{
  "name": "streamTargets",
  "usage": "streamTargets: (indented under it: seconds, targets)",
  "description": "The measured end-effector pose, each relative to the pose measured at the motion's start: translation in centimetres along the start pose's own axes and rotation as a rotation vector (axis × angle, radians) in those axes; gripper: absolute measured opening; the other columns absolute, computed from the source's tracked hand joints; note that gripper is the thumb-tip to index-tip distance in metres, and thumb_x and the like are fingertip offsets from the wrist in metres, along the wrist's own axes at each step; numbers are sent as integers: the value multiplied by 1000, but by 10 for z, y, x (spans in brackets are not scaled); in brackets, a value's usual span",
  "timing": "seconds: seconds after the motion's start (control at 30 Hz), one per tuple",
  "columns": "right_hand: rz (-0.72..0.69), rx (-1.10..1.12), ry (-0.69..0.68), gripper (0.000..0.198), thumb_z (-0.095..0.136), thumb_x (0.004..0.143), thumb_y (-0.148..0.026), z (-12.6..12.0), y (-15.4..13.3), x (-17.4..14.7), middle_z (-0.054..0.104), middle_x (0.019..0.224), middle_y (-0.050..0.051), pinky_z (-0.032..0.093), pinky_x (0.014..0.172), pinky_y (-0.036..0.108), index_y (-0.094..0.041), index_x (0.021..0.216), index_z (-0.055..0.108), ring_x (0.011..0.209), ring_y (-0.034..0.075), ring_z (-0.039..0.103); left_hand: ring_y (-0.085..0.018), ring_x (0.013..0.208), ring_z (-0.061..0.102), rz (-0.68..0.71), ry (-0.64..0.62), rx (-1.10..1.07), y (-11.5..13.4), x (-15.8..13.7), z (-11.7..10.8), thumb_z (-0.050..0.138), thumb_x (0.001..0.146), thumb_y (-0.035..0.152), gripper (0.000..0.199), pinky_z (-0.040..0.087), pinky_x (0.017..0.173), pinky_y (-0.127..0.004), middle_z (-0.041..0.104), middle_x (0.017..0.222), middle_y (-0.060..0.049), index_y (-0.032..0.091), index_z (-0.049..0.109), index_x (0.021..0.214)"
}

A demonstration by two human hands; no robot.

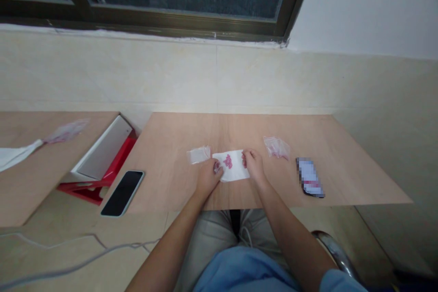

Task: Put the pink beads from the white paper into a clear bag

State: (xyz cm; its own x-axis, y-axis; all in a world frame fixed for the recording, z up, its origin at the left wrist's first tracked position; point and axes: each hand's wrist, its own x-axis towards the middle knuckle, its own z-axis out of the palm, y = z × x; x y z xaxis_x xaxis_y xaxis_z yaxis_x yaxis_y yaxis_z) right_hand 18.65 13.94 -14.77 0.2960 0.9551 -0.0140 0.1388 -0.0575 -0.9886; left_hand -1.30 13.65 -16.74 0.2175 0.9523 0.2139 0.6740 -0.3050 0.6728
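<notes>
A small white sheet of paper (237,173) lies near the front of the wooden table, with a cluster of small pink pieces (227,161) on it. My left hand (208,175) is closed at the sheet's left edge, its thumb at the lower corner. Something small and shiny shows between those fingers, too small to name. At the opposite edge, my right hand (253,163) pinches the sheet near its upper corner with curled fingers. A clear plastic bag (198,155) lies just beyond my left hand. Further right are small clear zip bags (276,147) with pinkish contents.
On the wooden table (171,132), a dark-screened phone (122,193) lies at left and another phone (310,178) at right. A red and white box-like object (102,159) stands between this table and a second table (30,191). Cables (85,258) cross the lower left.
</notes>
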Motion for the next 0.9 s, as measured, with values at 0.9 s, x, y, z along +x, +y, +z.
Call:
streamTargets:
  seconds: [0.9]
  targets:
    - [-279,-938,-222,15,62,92,-32,8,7,-24,66,104,7,42,74,26,-19,99,66,85,18,61,-20,78,52,48,17,46,-4,0,3,58,84,24,5,38,72,-31,57,81,-2,20,54,85]
